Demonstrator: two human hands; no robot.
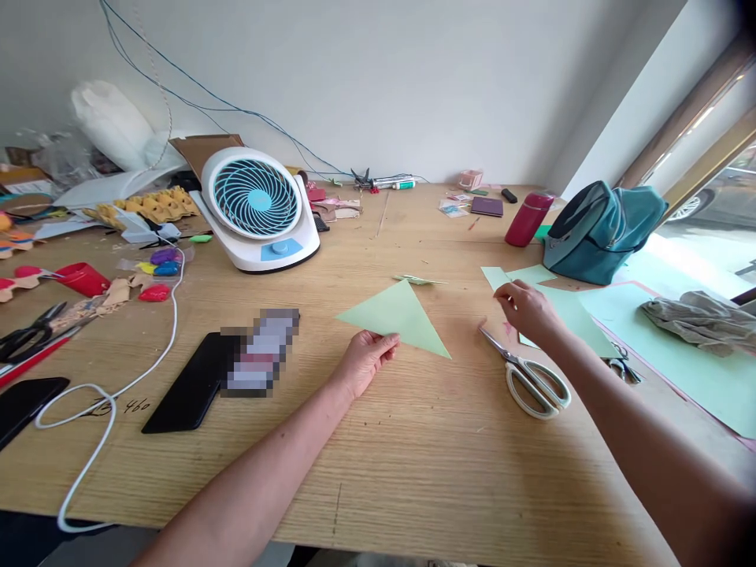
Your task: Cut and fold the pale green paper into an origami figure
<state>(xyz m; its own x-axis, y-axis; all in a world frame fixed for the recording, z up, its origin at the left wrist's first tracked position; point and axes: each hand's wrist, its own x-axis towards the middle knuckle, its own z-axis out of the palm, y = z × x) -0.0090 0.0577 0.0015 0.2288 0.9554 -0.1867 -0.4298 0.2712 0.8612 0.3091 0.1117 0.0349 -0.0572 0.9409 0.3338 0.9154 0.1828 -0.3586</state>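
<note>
Two hands, left hand (363, 358) grip pinching green paper triangle (397, 316), right hand (528, 311) grip narrow on green sheet (567, 311)

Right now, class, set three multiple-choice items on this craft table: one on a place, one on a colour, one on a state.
1. Where do the scissors lie?
A. Beside the right hand
B. On the desk fan
C. Inside the teal bag

2. What colour is the paper triangle?
A. Red
B. Light green
C. Black

3. How is the triangle held?
A. Lifted high above the wooden table
B. Crumpled in a fist
C. Lying flat, its edge pinched by the left hand

Answers: 1 A, the blades point at that hand; 2 B, it is pale green; 3 C, the fingers grip its near edge.
</note>
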